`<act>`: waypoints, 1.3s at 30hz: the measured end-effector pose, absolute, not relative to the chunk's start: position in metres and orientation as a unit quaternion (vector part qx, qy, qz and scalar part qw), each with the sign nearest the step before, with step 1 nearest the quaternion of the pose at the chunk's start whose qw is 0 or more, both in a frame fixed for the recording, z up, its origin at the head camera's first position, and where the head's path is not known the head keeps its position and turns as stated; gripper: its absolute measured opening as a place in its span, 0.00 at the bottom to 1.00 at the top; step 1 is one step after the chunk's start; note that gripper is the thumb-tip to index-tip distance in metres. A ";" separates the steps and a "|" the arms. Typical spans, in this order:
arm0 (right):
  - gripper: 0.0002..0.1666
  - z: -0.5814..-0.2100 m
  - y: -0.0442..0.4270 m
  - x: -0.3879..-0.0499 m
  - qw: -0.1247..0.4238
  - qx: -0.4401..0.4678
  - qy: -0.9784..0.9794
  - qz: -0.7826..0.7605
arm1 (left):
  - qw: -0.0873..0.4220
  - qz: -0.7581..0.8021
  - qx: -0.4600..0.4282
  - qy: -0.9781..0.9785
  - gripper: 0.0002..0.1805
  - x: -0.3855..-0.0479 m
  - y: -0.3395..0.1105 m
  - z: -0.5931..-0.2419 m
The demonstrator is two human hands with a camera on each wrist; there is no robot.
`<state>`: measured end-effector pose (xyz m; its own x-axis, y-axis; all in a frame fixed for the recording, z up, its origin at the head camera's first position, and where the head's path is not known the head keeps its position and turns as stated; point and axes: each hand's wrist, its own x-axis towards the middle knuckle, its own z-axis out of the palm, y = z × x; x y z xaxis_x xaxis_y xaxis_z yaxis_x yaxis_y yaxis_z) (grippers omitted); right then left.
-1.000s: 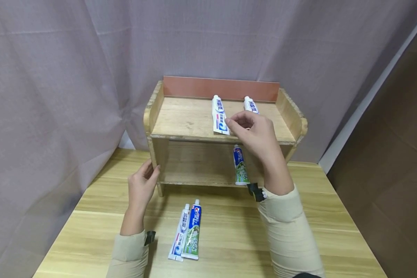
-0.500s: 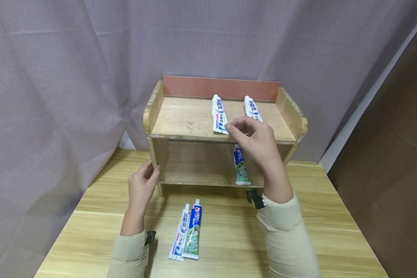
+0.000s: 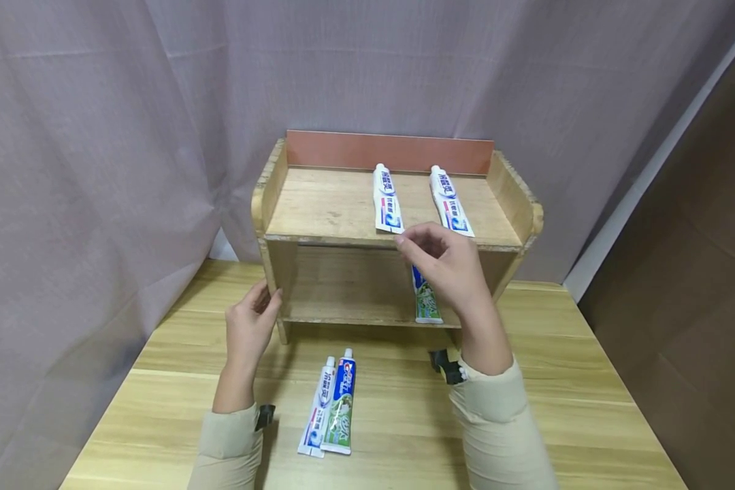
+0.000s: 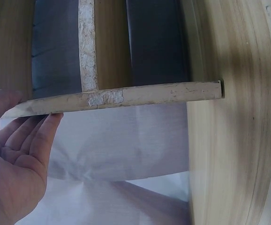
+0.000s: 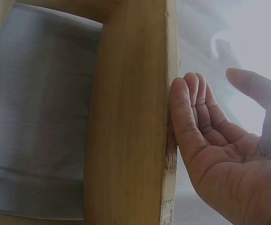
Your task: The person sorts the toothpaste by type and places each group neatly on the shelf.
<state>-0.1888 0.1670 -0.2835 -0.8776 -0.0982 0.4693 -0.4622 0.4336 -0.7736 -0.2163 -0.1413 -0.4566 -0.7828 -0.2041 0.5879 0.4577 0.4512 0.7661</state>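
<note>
My left hand (image 3: 249, 333) grips the left side panel of a small two-tier wooden shelf (image 3: 324, 204); in the left wrist view its thumb and fingers lie on opposite faces of the side panel (image 4: 149, 95). Nothing is in my right hand (image 3: 448, 269), which is by the top board's front edge. The right wrist view shows its thumb apart from the fingers (image 5: 184, 112). Two white toothpaste tubes, one on the left (image 3: 388, 201) and one on the right (image 3: 450, 204), lie on the top board. Below, a blue-green toothpaste tube (image 3: 427, 305) is partly hidden by my right hand.
In front of the shelf, a white toothpaste tube (image 3: 316, 418) and a blue-green one (image 3: 340, 412) lie side by side on the wooden table (image 3: 398, 422). A reddish strip (image 3: 343, 151) runs along the shelf's back. Grey curtain (image 3: 159, 122) hangs behind.
My right hand has drawn back toward me and down from the top board, uncovering the right-hand white toothpaste tube. My left hand has stayed on the side panel.
</note>
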 end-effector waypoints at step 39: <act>0.14 -0.380 0.152 -0.170 0.060 0.124 -0.820 0.556 | 0.319 -0.519 -0.074 -0.790 0.15 -0.216 -0.141 -0.456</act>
<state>-0.1700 0.1522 -0.3797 -0.9620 -0.1367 0.2365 -0.2703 0.3508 -0.8966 -0.2165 -0.1409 -0.4565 -0.7850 -0.2137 0.5815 0.4487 0.4512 0.7715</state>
